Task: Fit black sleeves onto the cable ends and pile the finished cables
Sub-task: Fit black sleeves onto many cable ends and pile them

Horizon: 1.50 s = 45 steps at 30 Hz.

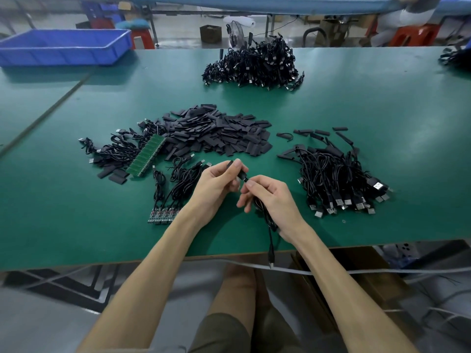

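Being pinched by the left hand, a black sleeve is being pushed onto the cable gripped by the right hand, with full seating, then the three o'clock pile, judged next.

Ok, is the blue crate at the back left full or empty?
Looks empty: the blue crate shows only bare inner walls, with nothing above its rim, though its floor is mostly hidden.

Bright, even light from overhead, with a pale sheen on the table toward the upper middle of the frame. A soft shadow lies below the bin at upper left. Wide-angle bending bows the table's near edge; the top strip and lower corners look smeared and soft
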Each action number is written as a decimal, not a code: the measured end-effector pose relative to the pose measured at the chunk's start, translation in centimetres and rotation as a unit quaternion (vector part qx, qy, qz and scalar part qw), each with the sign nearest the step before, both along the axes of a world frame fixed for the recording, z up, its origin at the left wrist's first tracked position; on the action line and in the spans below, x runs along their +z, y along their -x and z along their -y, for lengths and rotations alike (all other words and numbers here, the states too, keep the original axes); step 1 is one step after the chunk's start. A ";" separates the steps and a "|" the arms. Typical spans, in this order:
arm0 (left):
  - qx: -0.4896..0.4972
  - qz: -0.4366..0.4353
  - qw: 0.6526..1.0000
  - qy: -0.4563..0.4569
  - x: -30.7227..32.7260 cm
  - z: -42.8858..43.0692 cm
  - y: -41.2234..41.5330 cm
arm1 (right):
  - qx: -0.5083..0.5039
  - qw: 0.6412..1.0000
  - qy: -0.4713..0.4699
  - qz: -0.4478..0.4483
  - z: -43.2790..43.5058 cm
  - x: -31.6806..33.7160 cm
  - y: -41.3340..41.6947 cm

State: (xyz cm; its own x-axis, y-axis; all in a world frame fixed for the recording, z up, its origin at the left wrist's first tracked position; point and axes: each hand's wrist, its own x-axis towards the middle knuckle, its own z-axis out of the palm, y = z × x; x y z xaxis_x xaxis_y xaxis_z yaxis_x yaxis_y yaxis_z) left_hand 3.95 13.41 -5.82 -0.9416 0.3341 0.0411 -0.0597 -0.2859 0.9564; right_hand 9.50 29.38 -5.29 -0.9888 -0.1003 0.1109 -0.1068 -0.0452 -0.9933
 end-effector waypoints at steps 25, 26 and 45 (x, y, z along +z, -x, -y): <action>-0.035 -0.057 0.998 -0.003 -0.1 0.0 -0.3 | -0.038 0.996 0.075 0.007 -0.3 0.1 -0.1; -0.024 -0.060 0.998 0.000 -0.1 -0.1 -0.3 | -0.033 0.997 0.073 0.008 -0.3 0.1 -0.1; -0.009 -0.110 0.993 0.035 -0.3 -0.2 -0.5 | -0.018 0.999 0.040 0.026 -0.5 0.0 -0.3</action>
State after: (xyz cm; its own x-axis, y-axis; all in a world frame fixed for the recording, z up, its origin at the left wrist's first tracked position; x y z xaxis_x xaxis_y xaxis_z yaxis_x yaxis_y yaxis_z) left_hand 4.41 13.62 -6.09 -0.9064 0.3598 0.2211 0.1481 -0.2195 0.9643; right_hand 9.81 29.85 -5.32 -0.9962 -0.0583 0.0647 -0.0573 -0.1215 -0.9909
